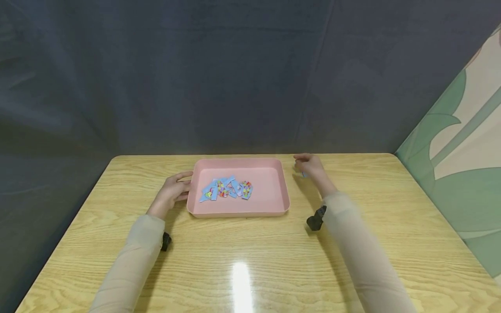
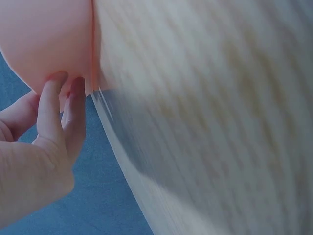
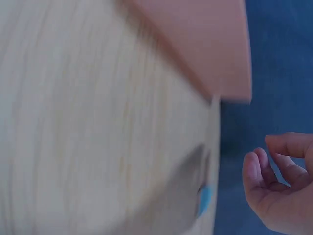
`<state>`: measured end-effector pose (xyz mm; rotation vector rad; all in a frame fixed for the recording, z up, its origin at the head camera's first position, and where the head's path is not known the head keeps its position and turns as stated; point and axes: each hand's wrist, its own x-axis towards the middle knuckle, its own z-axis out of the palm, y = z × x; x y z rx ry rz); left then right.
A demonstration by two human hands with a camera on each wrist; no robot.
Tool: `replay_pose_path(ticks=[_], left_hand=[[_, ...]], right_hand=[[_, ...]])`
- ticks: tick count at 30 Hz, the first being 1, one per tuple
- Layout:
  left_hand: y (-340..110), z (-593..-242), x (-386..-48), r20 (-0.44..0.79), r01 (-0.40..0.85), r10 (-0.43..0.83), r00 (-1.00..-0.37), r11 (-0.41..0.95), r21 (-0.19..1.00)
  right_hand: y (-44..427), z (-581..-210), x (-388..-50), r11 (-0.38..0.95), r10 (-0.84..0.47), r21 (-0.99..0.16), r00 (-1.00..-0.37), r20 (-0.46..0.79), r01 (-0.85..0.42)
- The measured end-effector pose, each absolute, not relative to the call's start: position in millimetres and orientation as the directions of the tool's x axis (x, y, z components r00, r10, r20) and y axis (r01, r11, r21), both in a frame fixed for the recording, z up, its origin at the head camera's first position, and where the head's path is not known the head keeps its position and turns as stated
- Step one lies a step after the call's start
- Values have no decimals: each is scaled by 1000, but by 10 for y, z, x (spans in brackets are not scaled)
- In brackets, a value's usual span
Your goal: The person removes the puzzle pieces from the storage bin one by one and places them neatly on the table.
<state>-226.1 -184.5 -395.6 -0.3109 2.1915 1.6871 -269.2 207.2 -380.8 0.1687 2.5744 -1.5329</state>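
Note:
My left hand (image 1: 171, 192) touches the left wall of a pink tray (image 1: 269, 211). Seen from the left wrist, the fingertips of this hand (image 2: 44, 142) rest on the tray's outer wall (image 2: 44, 39). Inside the tray, blue pieces with multicoloured patches (image 1: 223, 187) lie overlapping, left of its middle. My right hand (image 1: 312, 167) hovers beyond the tray's right side, over a small blue piece (image 1: 304, 174), which it partly covers. In the right wrist view the same hand (image 3: 283, 186) has loosely bent fingers with nothing between them, and a blurred blue piece (image 3: 204, 200) lies on the wood.
The wooden table (image 1: 188, 265) carries the tray near its back edge. A dark cloth (image 1: 219, 78) hangs behind and to the left. At the right is a surface with green leaf shapes (image 1: 462, 174). Both wrists bear small black devices (image 1: 316, 218).

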Motion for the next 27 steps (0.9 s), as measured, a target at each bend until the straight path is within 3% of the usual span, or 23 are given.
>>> replay_pose_path(ticks=[8, 15, 20, 27], left_hand=[[-1867, -3949, -2263, -407, -381, 53, -912, 263, 887], [-1881, -3946, -2270, -417, -393, 46, -908, 253, 884], [-1884, -3948, -2272, -422, -395, 54, -905, 258, 882], [-1876, -3945, -2271, -420, -394, 57, -906, 253, 884]], right_hand=[[1501, -3743, -2615, 482, -122, -874, -984, -128, 54], [1123, -3897, -2527, 594, -331, -796, -938, -106, -119], [982, -4017, -2459, 643, -341, -761, -922, -185, -85], [918, -4079, -2446, 699, -347, -706, -918, -195, -114]])
